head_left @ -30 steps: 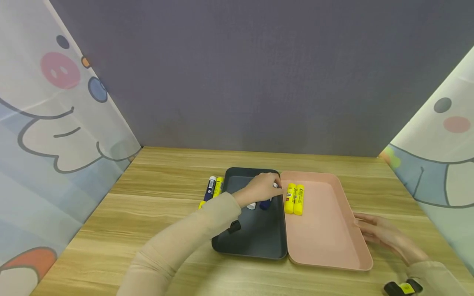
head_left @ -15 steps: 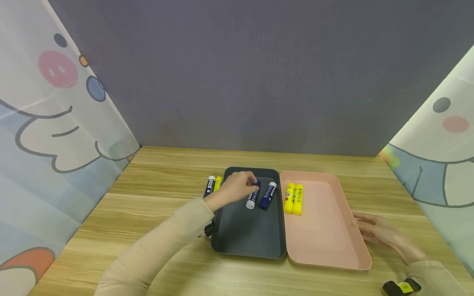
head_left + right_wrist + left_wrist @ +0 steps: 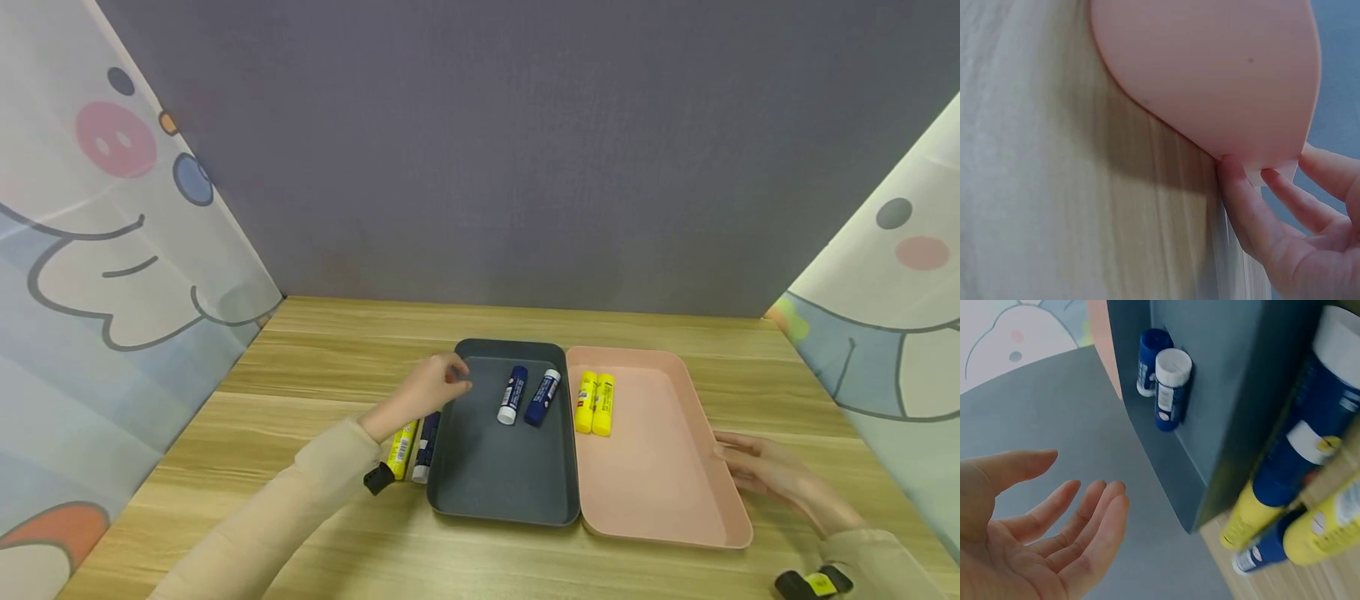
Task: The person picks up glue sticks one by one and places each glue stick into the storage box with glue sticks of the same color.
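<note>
Pinch cleanly, set down gently

Start at the left, on the bench (image 3: pixel 337 358): note the left hand (image 3: pixel 420 390) just over the left rim of the grey tray (image 3: pixel 502 487), with fingers (image 3: pixel 1100 540) loosely bent, apart from the thumb and holding nothing. Look beside that tray for four glue sticks, including a yellow stick (image 3: pixel 401 450) and a blue stick (image 3: pixel 426 448). Take one at a time, probably best by mid-barrel, without nudging a neighbour into a likely roll. Lift well clear of the wall.

Inside the grey tray, see one blue stick white end nearest, and a second blue stick (image 3: pixel 542 398) turned the opposite way, near but apart. Lower gently there; avoid dropping.

In the pink tray (image 3: pixel 652 521), see two yellow sticks (image 3: pixel 603 405) side by side. Finish at the right hand (image 3: pixel 780 479), with fingertips touching the pink outer wall, gripping no stick. Keep that touch light.
</note>
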### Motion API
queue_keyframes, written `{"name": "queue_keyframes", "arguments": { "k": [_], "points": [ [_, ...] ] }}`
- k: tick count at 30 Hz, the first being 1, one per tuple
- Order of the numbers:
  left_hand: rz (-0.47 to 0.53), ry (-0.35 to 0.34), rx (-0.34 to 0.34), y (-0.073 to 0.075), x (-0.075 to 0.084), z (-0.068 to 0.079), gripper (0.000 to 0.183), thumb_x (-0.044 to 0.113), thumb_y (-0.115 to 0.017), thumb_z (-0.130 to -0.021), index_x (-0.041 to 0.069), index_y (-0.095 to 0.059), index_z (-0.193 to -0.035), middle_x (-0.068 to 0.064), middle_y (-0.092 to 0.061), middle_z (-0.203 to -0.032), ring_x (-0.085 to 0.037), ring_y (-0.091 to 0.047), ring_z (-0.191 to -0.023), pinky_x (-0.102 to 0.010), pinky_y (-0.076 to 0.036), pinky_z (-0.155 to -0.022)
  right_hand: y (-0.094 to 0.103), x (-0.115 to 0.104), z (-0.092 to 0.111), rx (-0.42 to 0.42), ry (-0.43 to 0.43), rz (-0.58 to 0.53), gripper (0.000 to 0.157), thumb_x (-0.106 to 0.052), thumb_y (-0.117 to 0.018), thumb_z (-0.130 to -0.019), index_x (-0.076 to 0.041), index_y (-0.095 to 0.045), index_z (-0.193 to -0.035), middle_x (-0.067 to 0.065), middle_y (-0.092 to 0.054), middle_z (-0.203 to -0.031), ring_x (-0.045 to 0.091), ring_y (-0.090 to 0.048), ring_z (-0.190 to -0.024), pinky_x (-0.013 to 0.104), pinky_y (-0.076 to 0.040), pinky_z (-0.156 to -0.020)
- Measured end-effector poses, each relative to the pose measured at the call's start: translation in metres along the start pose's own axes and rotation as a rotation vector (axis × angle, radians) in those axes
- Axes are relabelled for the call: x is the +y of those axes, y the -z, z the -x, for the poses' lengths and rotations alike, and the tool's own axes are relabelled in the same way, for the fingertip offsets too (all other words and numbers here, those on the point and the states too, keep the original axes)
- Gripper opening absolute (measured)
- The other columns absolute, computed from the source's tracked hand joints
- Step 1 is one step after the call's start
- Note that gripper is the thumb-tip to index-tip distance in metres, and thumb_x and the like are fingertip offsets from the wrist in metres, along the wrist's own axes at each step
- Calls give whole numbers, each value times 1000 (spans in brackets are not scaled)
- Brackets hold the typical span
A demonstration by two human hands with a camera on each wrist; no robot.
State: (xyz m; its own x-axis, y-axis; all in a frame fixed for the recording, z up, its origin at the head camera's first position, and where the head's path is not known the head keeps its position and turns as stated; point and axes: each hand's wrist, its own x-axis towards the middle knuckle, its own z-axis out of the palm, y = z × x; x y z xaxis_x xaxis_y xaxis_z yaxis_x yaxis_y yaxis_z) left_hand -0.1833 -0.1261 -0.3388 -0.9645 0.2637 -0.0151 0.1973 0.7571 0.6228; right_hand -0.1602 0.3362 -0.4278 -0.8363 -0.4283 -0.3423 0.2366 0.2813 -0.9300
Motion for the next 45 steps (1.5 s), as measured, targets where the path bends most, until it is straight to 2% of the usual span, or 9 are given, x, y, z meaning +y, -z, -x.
{"name": "queue_keyframes", "arguments": {
  "k": [7,13,20,28,33,37,41,45],
  "points": [
    [-15,32,43,6,-23,9,27,11,-59,-82,-5,-58,-104,-12,-59,-77,-13,-49,-52,-24,-40,-46,0,1,1,8,-4,-13,64,-18,-45,-93,21,-11,-129,-2,-55,-112,1,-57,-91,27,-48,-81],
    [-14,101,64,8,-44,17,26,9,-59,-82,-6,-56,-103,-14,-59,-80,-16,-53,-59,-25,-43,-50,-1,0,1,17,-7,4,65,-19,-45,-93,21,-10,-129,4,-54,-114,0,-57,-91,28,-48,-81],
    [-50,179,72,7,-61,27,28,11,-62,-80,-6,-56,-102,-11,-58,-75,-16,-50,-58,-26,-42,-49,-1,0,0,10,3,8,65,-18,-45,-93,21,-8,-129,7,-53,-117,0,-56,-92,28,-47,-82],
    [-55,236,51,3,-71,39,32,11,-63,-78,-7,-54,-103,-9,-57,-72,-16,-50,-59,-26,-42,-50,0,2,0,-15,18,-47,63,-17,-45,-93,22,-10,-129,-6,-55,-110,2,-57,-92,27,-48,-81],
    [-25,247,40,-1,-76,43,35,11,-65,-77,-9,-53,-103,-10,-57,-73,-16,-52,-60,-26,-43,-51,0,2,0,-14,16,-52,63,-17,-45,-93,22,-11,-129,-8,-55,-109,2,-57,-92,27,-48,-81],
    [-18,272,32,-5,-79,44,37,12,-65,-76,-9,-52,-104,-11,-57,-74,-16,-52,-61,-26,-44,-51,-1,1,0,11,7,-13,65,-18,-45,-93,21,-9,-129,0,-54,-114,0,-56,-91,28,-47,-82],
    [5,311,8,-9,-81,44,41,11,-65,-77,-10,-49,-107,-11,-57,-74,-17,-53,-52,-26,-45,-47,-3,1,0,37,-1,29,66,-20,-46,-93,21,-10,-130,13,-51,-119,0,-56,-92,30,-47,-82],
    [18,342,-4,-13,-83,44,43,11,-64,-77,-11,-46,-109,-10,-57,-71,-18,-53,-45,-26,-46,-44,-3,1,0,49,-6,44,65,-20,-46,-93,21,-11,-130,16,-51,-120,1,-56,-92,30,-47,-82]
  ]
}}
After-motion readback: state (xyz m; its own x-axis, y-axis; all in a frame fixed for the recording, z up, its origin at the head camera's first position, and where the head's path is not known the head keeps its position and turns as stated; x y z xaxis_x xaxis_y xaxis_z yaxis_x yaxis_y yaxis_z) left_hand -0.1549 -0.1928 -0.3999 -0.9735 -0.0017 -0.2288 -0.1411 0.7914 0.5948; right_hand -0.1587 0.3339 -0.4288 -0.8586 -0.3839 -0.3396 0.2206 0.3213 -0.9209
